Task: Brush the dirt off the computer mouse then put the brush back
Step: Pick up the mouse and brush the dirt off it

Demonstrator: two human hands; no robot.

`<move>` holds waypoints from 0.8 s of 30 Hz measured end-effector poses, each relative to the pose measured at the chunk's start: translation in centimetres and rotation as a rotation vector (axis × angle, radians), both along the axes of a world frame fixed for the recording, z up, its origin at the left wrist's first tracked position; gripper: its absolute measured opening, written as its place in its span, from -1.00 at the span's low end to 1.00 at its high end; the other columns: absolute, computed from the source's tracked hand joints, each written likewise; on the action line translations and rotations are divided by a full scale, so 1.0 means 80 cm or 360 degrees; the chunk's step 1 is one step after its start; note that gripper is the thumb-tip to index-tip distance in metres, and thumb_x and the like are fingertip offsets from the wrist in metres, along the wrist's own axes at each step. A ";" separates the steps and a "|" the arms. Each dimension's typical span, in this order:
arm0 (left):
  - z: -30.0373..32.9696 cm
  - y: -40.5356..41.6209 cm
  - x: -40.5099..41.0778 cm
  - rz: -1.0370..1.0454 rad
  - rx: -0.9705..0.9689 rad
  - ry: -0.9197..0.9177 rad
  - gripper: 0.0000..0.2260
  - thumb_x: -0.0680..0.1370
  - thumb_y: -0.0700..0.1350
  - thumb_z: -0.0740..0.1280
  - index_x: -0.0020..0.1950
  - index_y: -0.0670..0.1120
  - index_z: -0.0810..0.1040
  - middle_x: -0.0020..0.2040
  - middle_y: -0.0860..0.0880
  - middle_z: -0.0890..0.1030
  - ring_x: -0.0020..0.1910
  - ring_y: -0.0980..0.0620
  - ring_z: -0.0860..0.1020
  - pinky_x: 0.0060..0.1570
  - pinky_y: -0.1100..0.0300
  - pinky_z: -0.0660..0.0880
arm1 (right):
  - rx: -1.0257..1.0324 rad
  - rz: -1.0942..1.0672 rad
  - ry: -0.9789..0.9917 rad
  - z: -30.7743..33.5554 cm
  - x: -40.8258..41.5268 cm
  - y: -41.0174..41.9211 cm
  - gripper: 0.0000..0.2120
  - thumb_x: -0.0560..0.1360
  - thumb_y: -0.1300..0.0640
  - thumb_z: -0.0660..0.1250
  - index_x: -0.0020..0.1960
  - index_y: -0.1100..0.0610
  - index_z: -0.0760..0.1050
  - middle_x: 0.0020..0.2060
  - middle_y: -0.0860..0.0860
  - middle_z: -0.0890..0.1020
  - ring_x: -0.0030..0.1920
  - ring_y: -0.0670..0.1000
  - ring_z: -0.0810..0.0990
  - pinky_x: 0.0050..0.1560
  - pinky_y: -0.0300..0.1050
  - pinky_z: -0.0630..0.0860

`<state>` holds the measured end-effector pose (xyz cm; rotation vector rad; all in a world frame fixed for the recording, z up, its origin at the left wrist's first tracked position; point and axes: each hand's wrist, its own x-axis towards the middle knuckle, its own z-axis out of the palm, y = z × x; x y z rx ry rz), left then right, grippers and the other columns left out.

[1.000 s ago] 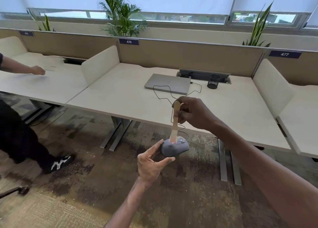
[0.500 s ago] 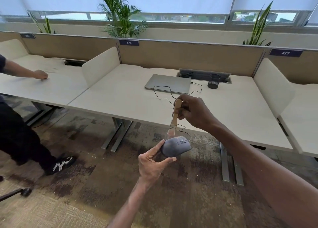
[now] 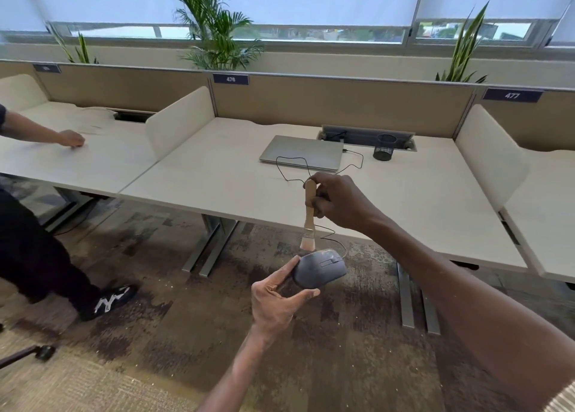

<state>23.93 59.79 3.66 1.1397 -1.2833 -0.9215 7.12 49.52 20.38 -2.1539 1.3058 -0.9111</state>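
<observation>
I see a dark grey mouse [image 3: 320, 269] with a thin black cable [image 3: 334, 232], and a brush [image 3: 308, 218] with a pale wood handle and pinkish-white bristles. The desk [image 3: 217, 175] is cream, the laptop [image 3: 301, 152] silver; at 6 o'clock, the carpet [image 3: 186, 334] is mottled brown and beige.

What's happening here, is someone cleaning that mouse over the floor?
Yes. The person's left hand holds a grey computer mouse out over the carpet, off the desk. The right hand grips a small wooden brush by its handle, bristles down just above the mouse's top. The mouse's cable runs back toward the closed laptop. At the neighbouring desk, another person rests a hand on the surface.
</observation>
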 end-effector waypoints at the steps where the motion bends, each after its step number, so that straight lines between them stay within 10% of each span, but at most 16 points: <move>1: 0.000 0.001 0.000 -0.0001 -0.0008 -0.0012 -0.30 0.22 -0.02 0.71 0.32 -0.06 0.61 0.13 0.10 0.71 0.14 0.04 0.70 0.14 0.08 0.64 | 0.0000 -0.0020 -0.0022 0.001 0.005 0.000 -0.83 0.51 0.43 0.36 0.08 0.30 0.54 -0.26 0.19 0.69 -0.31 0.12 0.71 -0.21 0.19 0.67; 8: -0.005 0.000 0.000 -0.0029 -0.0075 0.0011 -0.33 0.24 -0.24 0.70 0.32 -0.05 0.61 0.12 0.10 0.72 0.11 0.01 0.71 0.11 0.20 0.63 | 0.0070 -0.0169 0.0096 -0.011 0.037 -0.004 -0.97 0.45 0.37 0.41 -0.12 0.32 0.57 -0.30 0.21 0.67 -0.35 0.14 0.71 -0.28 0.13 0.68; 16: 0.002 0.004 0.007 0.0013 -0.0067 0.0033 -0.38 0.21 0.05 0.72 0.24 0.19 0.64 0.11 0.12 0.72 0.11 0.03 0.72 0.09 0.19 0.64 | 0.0055 -0.0321 0.0308 -0.019 0.029 -0.011 -0.96 0.42 0.37 0.37 -0.20 0.29 0.56 -0.26 0.22 0.66 -0.21 0.23 0.67 -0.14 0.15 0.65; 24: 0.003 0.004 0.012 -0.0031 -0.0078 0.0026 -0.30 0.22 0.11 0.69 0.31 0.02 0.59 0.14 0.13 0.70 0.14 0.02 0.70 0.12 0.16 0.63 | 0.0140 -0.0248 0.0152 -0.001 0.048 -0.003 -0.98 0.45 0.37 0.41 -0.15 0.31 0.57 -0.25 0.25 0.68 -0.24 0.22 0.71 -0.17 0.19 0.67</move>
